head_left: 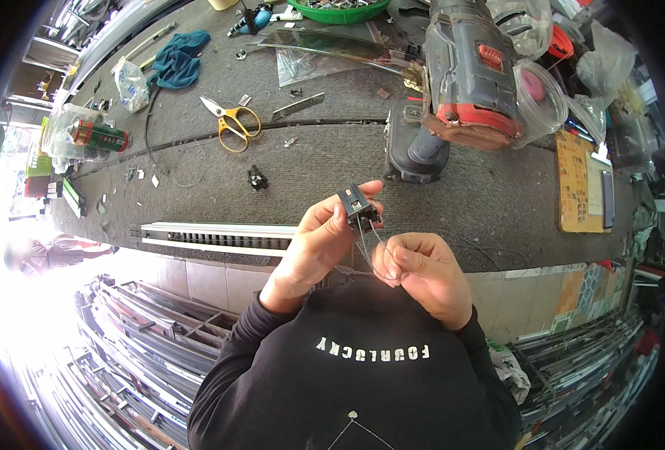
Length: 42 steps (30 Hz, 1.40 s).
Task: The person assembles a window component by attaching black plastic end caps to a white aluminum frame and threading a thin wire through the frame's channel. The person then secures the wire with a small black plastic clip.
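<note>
Between the thumb and fingers of my left hand [319,234] is a small black bracket-like fitting [356,202] with slots in its top face. A thin grey cord [368,244] hangs from the fitting in a loop. My right hand [422,268] pinches that cord just below and to the right of the fitting. Close to my left wrist, a white-edged metal profile [216,237] with a row of dark slots lies along the table's near edge. Another small black fitting [257,178] rests on the carpeted table to the left.
Yellow-handled scissors [236,126] and a flat metal strip [299,106] lie beyond my hands. A grey and red cordless power tool [471,90] stands at the right. Farther off are a blue cloth [179,61], a green basket [340,10] and a wooden clipboard [581,184].
</note>
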Tool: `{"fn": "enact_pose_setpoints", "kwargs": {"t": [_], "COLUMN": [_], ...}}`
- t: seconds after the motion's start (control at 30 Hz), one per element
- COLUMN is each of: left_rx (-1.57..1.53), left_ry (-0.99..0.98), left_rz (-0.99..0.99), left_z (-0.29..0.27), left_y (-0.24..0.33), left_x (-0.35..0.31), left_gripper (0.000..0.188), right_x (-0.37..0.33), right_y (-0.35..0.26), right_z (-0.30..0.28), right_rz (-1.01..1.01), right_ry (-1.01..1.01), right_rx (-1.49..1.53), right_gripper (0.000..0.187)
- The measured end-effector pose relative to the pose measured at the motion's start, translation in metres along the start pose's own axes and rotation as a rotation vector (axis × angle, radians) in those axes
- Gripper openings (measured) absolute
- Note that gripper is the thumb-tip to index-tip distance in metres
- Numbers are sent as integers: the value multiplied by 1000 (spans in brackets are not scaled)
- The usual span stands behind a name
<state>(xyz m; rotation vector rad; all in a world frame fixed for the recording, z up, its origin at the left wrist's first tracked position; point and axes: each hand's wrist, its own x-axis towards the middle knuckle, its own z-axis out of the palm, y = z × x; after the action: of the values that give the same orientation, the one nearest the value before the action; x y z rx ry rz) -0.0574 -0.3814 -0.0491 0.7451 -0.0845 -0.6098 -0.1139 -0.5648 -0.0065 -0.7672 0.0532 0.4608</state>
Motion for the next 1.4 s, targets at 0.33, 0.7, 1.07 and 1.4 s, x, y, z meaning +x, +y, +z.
{"fn": "enact_pose_setpoints", "kwargs": {"t": [0.33,0.7,1.07,1.4], "left_rx": [57,208,377,303], "left_ry": [-2,-64,24,-17], "left_rz": [4,57,144,157], "left_z": [2,5,8,19], "left_y": [1,1,-18,-18], "left_x": [0,1,4,3], "left_gripper": [75,56,20,25], "right_x": [8,6,0,-1], "right_y": [11,13,29,31], "right_z": [-17,-18,-39,-42], "right_rz": [26,-35,-121,-99], "right_ry": [-69,123,167,156], "right_rx": [88,-128,-75,-30], "right_gripper": [28,27,34,30]}}
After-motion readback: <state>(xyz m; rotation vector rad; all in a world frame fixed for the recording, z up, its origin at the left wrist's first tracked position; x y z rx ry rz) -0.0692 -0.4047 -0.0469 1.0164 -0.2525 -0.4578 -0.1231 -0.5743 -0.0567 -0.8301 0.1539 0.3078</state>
